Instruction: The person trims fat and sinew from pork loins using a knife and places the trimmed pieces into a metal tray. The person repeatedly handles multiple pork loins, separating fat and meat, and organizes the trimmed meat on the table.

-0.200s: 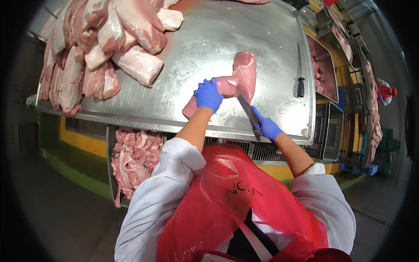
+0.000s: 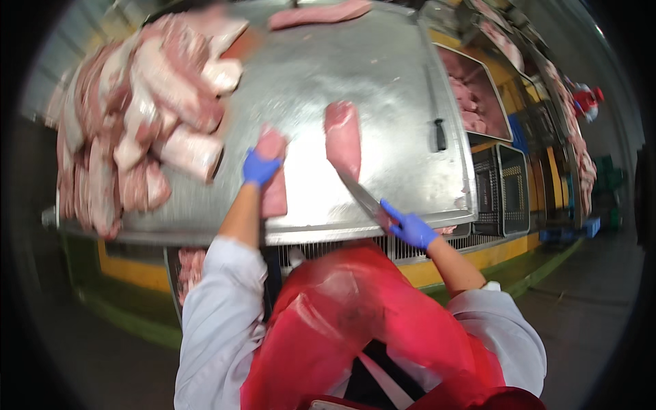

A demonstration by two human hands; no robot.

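Note:
My left hand (image 2: 260, 168), in a blue glove, is closed around a pale pink boneless piece of meat (image 2: 275, 195) lying lengthwise on the steel table (image 2: 389, 75). In my blue-gloved right hand (image 2: 415, 231) is a knife (image 2: 361, 194) with a long blade, held low over the table's near edge. The blade tip points away and left, at the near end of a second piece of meat (image 2: 344, 140). Whether the tip touches that piece, I cannot tell.
Large cuts of meat (image 2: 140, 116) are heaped on the table's left. A long strip of meat (image 2: 321, 14) lies at the far edge. A thin tool with a black handle (image 2: 439, 135) rests at the right. Beyond are a bin of meat (image 2: 507, 113) and a dark crate (image 2: 514, 191).
The meat that was one bent length now shows as two separate pieces. My left hand has moved left with one of them. The view has shifted too.

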